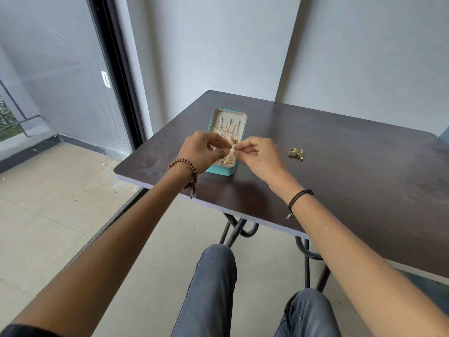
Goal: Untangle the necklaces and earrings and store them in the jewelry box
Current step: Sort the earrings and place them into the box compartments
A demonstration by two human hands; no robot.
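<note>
Both hands, left hand (204,149) and right hand (258,153), pinch something tiny mid-frame over the open jewelry box (227,142); earrings (297,153) wait right. I'd tease gently, no yanking.

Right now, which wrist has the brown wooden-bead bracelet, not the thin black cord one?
The left hand's wrist carries the brown wooden-bead bracelet, chunky round beads with a dangling tassel. The right hand wears the thin black cord bracelet.
</note>
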